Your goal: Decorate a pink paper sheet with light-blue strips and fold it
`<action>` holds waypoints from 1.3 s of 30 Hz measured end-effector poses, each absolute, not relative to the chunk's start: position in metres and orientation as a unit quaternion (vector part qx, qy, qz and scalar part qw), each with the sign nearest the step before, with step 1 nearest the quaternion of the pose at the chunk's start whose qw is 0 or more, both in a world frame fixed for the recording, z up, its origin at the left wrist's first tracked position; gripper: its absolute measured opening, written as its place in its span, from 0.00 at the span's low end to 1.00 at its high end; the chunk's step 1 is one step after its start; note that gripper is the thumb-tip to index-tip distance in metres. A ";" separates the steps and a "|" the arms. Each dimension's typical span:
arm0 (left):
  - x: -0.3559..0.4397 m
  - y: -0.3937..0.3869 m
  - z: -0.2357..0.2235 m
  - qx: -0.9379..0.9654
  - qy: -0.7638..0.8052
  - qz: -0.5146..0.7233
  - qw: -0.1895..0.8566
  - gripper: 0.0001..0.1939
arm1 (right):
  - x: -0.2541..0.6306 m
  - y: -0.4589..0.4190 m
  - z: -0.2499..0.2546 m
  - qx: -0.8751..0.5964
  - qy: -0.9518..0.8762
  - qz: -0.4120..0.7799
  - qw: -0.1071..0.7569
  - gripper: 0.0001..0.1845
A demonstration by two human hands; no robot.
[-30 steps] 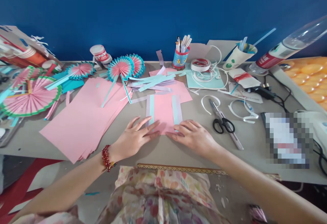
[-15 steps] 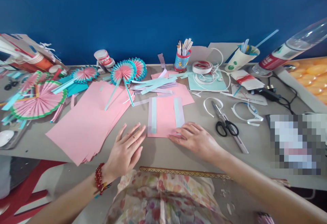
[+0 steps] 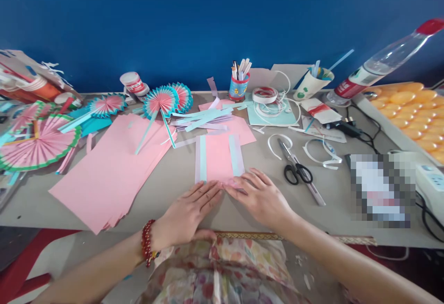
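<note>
A pink paper sheet (image 3: 219, 158) lies flat in front of me, with a light blue and a lilac strip along each of its two sides. My left hand (image 3: 194, 207) rests at its near edge, fingers stretched out and lying flat. My right hand (image 3: 262, 197) lies on the near right corner, its fingers spread over the edge, and the two hands' fingertips almost meet. Past the sheet is a pile of loose lilac and light blue strips (image 3: 204, 119). To the left, a stack of pink paper (image 3: 104, 170) fans out.
Scissors (image 3: 296, 167) lie on a cutter to the right, near white ribbon loops (image 3: 322, 151). Folded paper fans (image 3: 161, 103) lie at the left and back. A pen cup (image 3: 239, 87), a paper cup (image 3: 312, 84) and a tilted plastic bottle (image 3: 371, 75) stand along the blue wall (image 3: 208, 17).
My left hand has moved right, from beside the pink sheet onto its near edge. My right hand has shifted slightly along the near right corner. The view has turned a little to the right.
</note>
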State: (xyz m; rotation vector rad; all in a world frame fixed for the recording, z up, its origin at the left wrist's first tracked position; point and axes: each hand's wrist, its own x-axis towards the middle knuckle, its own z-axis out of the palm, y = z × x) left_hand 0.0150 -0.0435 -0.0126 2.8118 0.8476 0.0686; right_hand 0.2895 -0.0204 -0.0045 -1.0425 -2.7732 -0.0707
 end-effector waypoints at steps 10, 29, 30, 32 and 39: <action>0.016 -0.042 -0.005 0.951 0.287 0.040 0.109 0.49 | 0.315 -0.043 -0.002 -0.448 -0.884 0.019 0.132 0.19; 0.007 -0.048 -0.005 0.949 0.302 0.039 0.082 0.49 | 0.293 -0.044 -0.008 -0.423 -0.897 -0.015 0.128 0.22; 0.002 -0.050 -0.004 0.947 0.311 0.036 0.078 0.47 | 0.294 -0.044 -0.009 -0.422 -0.898 -0.017 0.126 0.22; -0.010 -0.055 -0.002 0.940 0.334 0.031 0.066 0.45 | 0.295 -0.044 -0.010 -0.417 -0.899 -0.018 0.130 0.22; -0.025 -0.066 -0.005 0.928 0.369 0.038 0.033 0.41 | 0.294 -0.031 -0.001 -0.398 -0.907 -0.005 0.137 0.16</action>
